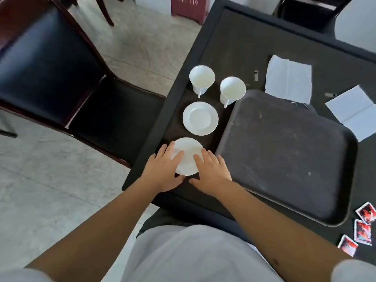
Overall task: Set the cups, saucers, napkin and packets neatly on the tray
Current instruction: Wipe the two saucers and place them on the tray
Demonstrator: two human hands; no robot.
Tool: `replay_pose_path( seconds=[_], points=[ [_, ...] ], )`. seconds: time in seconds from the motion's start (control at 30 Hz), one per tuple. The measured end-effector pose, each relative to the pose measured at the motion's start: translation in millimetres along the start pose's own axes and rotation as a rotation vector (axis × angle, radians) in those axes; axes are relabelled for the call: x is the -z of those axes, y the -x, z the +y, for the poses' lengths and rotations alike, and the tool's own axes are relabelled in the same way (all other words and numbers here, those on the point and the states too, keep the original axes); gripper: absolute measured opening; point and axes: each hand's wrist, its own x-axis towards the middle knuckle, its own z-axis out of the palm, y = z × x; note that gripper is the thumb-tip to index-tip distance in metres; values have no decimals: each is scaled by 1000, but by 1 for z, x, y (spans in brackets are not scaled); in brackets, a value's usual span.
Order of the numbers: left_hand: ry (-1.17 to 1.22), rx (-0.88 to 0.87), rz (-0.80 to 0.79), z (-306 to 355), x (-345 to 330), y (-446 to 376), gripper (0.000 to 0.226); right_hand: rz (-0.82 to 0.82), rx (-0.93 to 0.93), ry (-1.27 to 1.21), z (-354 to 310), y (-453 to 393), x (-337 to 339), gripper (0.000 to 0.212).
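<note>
Both hands lie flat-fingered on the near saucer [188,154], left hand [163,169] and right hand [210,173] gripping nothing yet. Better to hook fingertips under its rim, lift level, and carry it right onto the tray [284,151]. Beyond the hands wait a second saucer [200,118] and two cups [202,78].

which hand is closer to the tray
Right. The right hand rests on the near saucer right beside the tray's left rim. The left hand is on the saucer's other side, farther from the tray.

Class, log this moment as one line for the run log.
hands: left, right flat on near saucer | tray: bare | cups: off tray
</note>
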Motion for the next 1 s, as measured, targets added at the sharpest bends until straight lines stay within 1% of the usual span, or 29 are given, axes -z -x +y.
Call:
replay_pose_path(
  seconds=[0.03, 0.13, 0.3, 0.47, 0.7, 0.8, 1.0],
  points=[
    [-3, -30, -16, -2, 1, -3, 78, 8, 3, 3, -1, -3, 0, 83],
    [-21, -95, 6, -9, -2, -11, 78, 52, -11, -20, 0, -12, 0, 83],
    [40, -184, -23, -17, -6, -20, 77, 80, 2, -18, 4, -25, 1, 81],
    [83, -238, -36, -17, -3, -25, 76, 54, 32, 8, 5, -31, 1, 85],
    [77, -245, -57, -16, 4, -27, 76, 1, 65, -59, 8, -36, 5, 83],
    [73, -242, -48, -16, 7, -20, 77, 12, 94, -101, 10, -32, 4, 81],
    [64, -236, 26, -8, 13, 9, 83, 70, 179, -155, 14, -9, 2, 87]
  ],
)
